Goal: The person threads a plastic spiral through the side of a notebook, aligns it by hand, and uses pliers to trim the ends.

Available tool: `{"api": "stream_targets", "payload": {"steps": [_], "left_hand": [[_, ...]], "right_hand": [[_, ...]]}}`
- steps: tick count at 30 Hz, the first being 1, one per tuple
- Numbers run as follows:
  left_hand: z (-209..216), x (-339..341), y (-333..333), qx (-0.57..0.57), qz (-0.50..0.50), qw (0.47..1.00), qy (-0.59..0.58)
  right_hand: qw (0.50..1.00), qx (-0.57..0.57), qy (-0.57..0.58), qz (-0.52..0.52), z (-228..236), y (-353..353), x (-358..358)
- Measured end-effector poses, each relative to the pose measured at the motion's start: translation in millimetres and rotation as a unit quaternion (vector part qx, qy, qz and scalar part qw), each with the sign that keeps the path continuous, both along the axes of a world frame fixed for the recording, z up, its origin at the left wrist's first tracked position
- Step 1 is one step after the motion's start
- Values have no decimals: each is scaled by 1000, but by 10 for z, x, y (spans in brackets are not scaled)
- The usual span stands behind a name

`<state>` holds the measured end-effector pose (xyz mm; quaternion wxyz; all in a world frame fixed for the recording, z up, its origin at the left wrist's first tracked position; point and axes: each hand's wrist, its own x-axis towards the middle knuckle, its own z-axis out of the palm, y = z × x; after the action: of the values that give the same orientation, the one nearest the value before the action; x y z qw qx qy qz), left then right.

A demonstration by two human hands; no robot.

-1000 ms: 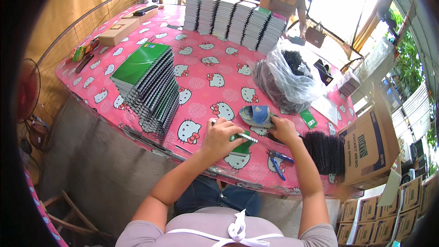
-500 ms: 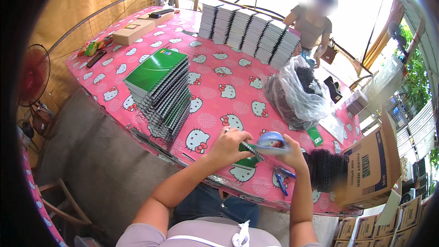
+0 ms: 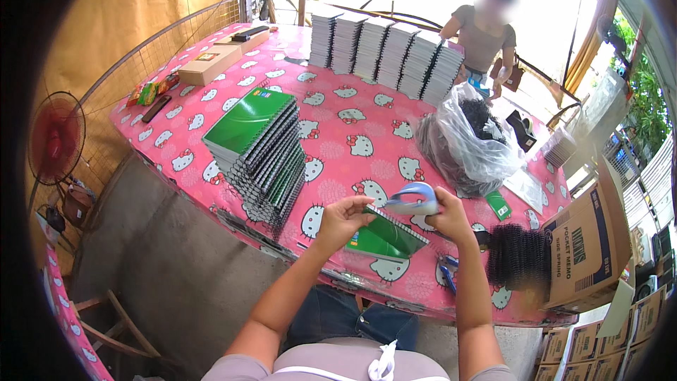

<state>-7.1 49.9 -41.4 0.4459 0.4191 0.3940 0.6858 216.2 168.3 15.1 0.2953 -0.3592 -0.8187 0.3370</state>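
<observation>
Lying on surface (image 3: 326,182): green notebook (image 3: 384,237), bodyward of both hands, long axis slanting far-left to near-right | left hand (image 3: 344,221) nearer, at far-left corner, fingers part-curled, grip unclear | right hand (image 3: 451,217) closed on blue-white ring (image 3: 415,207).

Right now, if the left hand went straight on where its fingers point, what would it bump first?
Probably the blue looped thing held in the right hand, since the left hand points toward it. Depth is hard to judge, so it might brush the green notebook below instead.
</observation>
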Motion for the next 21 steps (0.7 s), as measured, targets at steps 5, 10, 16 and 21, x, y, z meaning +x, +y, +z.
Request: {"api": "stream_targets", "payload": {"steps": [5, 10, 16, 21], "left_hand": [[-33, -61, -40, -38, -14, 999, 9], [-65, -45, 22, -1, -50, 998, -40], [362, 154, -329, 87, 87, 982, 141], [464, 262, -529, 241, 83, 897, 361]], "right_hand": [[995, 59, -57, -50, -185, -13, -44], [964, 162, -174, -122, -477, 4, 245], [965, 149, -165, -136, -392, -739, 762], [930, 214, -239, -179, -731, -1298, 1093]]}}
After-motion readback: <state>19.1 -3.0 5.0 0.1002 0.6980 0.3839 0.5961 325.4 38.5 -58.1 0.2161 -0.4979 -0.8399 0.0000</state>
